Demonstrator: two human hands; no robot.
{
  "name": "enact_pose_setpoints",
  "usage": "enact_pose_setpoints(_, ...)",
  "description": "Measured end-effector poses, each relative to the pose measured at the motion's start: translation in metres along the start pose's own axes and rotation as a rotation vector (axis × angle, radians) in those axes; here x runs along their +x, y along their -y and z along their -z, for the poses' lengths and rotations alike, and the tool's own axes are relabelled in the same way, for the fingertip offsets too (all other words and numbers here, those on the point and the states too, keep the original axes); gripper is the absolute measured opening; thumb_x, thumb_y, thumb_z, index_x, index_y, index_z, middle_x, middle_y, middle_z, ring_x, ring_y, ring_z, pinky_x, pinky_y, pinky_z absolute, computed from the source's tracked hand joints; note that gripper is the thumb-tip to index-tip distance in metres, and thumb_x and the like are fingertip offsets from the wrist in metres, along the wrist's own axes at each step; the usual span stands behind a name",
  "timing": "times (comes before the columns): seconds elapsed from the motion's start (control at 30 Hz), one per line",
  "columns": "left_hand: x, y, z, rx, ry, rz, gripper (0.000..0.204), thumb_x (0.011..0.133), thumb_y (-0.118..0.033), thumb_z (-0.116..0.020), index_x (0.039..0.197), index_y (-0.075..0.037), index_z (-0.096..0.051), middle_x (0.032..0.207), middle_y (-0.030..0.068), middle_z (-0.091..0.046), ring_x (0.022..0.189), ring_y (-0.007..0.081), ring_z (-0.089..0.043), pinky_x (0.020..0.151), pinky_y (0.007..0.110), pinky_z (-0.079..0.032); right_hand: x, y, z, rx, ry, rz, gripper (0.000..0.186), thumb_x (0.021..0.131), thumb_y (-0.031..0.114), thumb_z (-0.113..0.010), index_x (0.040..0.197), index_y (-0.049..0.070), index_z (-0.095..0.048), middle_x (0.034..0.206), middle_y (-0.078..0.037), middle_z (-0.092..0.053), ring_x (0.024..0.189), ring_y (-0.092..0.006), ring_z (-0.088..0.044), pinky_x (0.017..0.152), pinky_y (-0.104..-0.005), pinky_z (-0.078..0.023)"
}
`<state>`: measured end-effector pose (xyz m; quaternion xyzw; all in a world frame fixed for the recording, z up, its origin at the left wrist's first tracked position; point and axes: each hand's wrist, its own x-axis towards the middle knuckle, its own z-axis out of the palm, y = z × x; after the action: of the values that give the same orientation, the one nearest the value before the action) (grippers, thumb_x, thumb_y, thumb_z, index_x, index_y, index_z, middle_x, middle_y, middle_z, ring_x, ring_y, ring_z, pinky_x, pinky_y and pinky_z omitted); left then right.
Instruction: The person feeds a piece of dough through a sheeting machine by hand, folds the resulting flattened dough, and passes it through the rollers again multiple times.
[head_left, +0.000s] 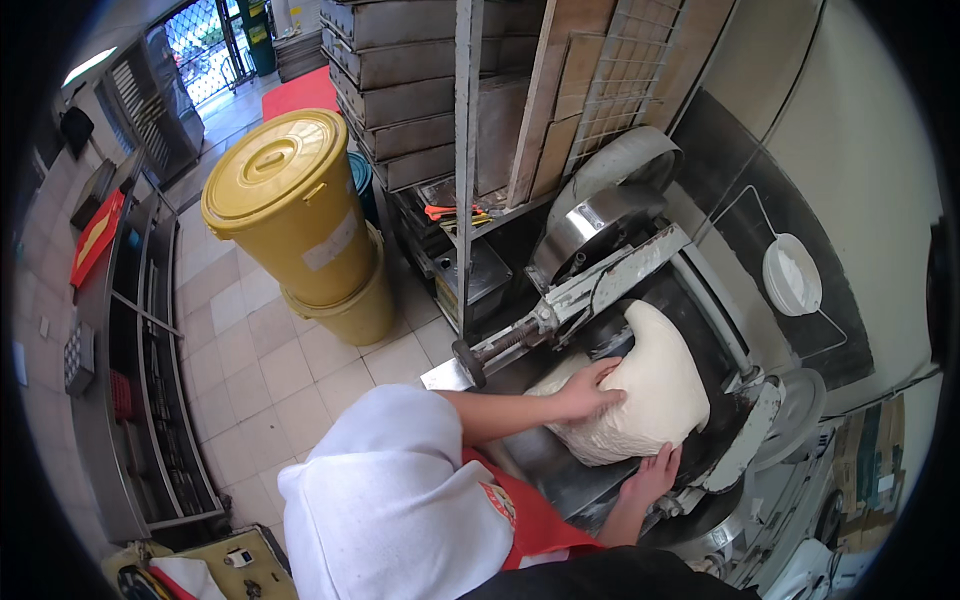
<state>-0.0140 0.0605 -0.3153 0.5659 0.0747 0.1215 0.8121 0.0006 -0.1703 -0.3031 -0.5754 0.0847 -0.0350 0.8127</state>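
A large pale slab of dough [665, 370] lies folded over in the metal bed of a dough roller machine [750, 410], its top rising toward the roller. My left hand [592, 392] grips it at the left, fingers curled against its surface. Lower right, my right hand [655, 475] holds the dough's near edge with its fingers. My white sleeve [370, 470] and red apron fill part of the lower view.
Stacked yellow lidded bins [285, 200] stand on the tiled floor left of the machine. A rack of metal trays [390, 90] and wooden boards [550, 110] is behind it. A steel counter [140, 380] runs along the left; a white bowl [790, 275] hangs on the right wall.
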Motion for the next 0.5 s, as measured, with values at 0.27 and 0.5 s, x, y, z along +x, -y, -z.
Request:
enact_pose_setpoints(0.27, -0.053, 0.141, 0.088, 0.989, -0.035, 0.721, 0.112, 0.080, -0.052, -0.080, 0.160, 0.002, -0.023, 0.166, 0.0239, -0.027, 0.155, 0.0376, -0.023, 0.126, 0.045, -0.025, -0.015, -0.129, 0.091, -0.348, -0.097, -0.598, 0.071, 0.089, 0.015, -0.075, 0.151, 0.010, -0.042, 0.117, -0.006, -0.054, 0.099, -0.0186, -0.053, 0.081, -0.0373, -0.043)
enact_pose_setpoints(0.5, 0.022, 0.142, 0.039, 0.916, 0.252, 0.533, 0.158, 0.049, -0.060, -0.097, 0.165, -0.009, -0.004, 0.172, 0.0206, -0.005, 0.156, 0.0496, 0.000, 0.129, 0.045, -0.016, 0.030, -0.138, 0.063, -0.447, 0.262, -0.611, 0.107, 0.078, 0.019, -0.089, 0.163, 0.012, -0.023, 0.163, -0.012, -0.032, 0.143, -0.0326, -0.038, 0.109, -0.0516, -0.039)
